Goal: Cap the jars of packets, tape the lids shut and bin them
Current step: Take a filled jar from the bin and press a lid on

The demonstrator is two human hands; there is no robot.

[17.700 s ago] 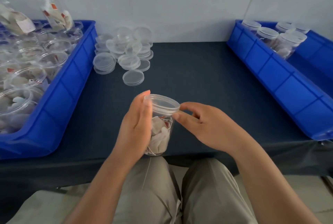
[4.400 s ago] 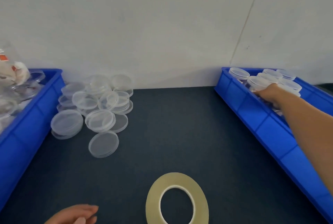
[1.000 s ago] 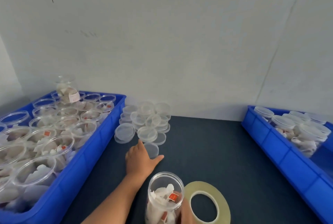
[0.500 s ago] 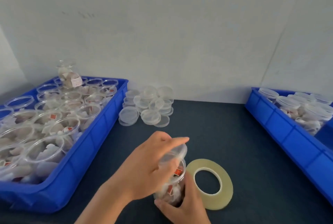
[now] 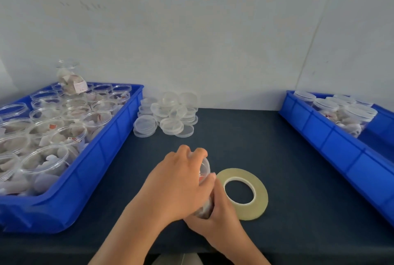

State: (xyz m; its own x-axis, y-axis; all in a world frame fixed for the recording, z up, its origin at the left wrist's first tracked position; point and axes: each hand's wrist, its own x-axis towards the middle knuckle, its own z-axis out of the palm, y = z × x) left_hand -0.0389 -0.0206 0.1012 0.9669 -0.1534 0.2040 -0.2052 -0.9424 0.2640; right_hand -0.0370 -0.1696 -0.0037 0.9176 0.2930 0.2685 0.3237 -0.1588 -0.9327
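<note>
On table (image 5: 277, 158), left hand (image 5: 177, 186) clasps jar (image 5: 205, 167), right hand (image 5: 217, 220) grips base, wall scrawl (image 5: 85, 5) illegible

Bright, soft, even light fills the scene, turning the wall (image 5: 213, 30) a pale bluish grey. Shadows are faint: only a diffuse dark patch lies on the navy surface (image 5: 277, 147) under the hands. The left bin (image 5: 102, 158) shows mild sheen along its rim, and the open jars (image 5: 53, 132) in it glint softly. Motion smears the fingertips of the left hand (image 5: 177, 186) and the jar (image 5: 205, 168) that it and the right hand (image 5: 219, 222) grip. Wide-angle distortion splays the right bin (image 5: 332, 143) outward. Fine detail is soft throughout.
</note>
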